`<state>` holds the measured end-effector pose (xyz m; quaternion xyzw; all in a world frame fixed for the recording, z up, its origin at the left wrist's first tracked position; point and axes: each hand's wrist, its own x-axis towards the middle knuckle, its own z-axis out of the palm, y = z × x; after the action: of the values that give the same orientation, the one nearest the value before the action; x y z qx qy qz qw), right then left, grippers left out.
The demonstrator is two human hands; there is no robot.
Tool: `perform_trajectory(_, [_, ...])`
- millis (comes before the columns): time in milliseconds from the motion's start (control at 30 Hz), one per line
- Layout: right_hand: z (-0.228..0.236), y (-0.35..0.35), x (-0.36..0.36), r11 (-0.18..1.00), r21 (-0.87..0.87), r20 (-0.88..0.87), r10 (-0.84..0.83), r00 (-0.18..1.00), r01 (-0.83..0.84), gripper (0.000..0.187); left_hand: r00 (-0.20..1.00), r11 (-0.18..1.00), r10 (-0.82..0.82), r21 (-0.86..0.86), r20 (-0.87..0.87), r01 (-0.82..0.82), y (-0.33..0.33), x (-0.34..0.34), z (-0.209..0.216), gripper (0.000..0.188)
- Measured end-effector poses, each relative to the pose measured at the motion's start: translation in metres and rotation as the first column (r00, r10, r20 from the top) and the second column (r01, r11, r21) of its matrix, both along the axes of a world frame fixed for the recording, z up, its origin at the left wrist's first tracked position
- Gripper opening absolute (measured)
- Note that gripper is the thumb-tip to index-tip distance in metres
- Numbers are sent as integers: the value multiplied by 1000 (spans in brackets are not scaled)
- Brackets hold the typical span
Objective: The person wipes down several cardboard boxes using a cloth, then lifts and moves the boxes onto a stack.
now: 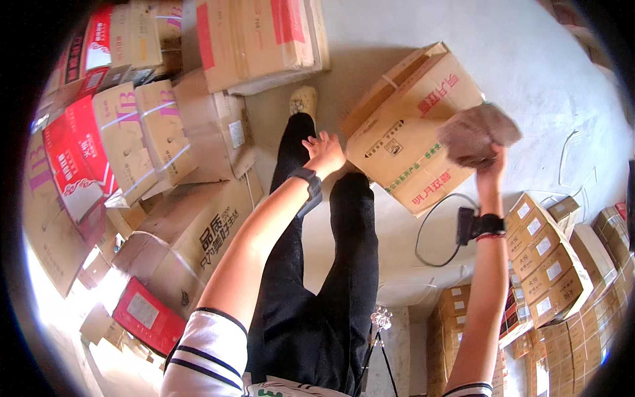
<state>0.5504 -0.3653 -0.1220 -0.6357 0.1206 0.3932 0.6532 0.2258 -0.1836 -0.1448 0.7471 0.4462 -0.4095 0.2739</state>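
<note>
A bundled brown cloth (477,135) is gripped in my right hand (493,162), which is closed at its lower edge. The cloth covers the right side of a brown cardboard carton (400,162) with red and green print. That carton stands tilted in view on the grey floor, and a darker gap shows along its upper left side. My left hand (324,153) is beside the carton's left edge, in front of my leg, with fingers apart and nothing in them. Whether it touches the carton I cannot tell. Black bands circle both wrists, and a dark cable loops near the right one.
Stacked cartons (142,132) fill the left side, with a larger taped carton (254,43) at the upper left. A red box (147,314) lies lower left. More cartons (546,258) are stacked at the right. Grey floor (549,73) extends beyond the carton.
</note>
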Motion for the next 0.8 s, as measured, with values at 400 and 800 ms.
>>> perform_trajectory(400, [82, 69, -197, 683, 162, -387, 708, 591, -713, 38, 287, -14, 955, -978, -74, -209, 46, -44, 138, 66])
perform_trajectory(800, [133, 188, -241, 810, 421, -550, 585, 596, -407, 49, -42, 210, 964, -847, 263, -489, 137, -79, 172, 59])
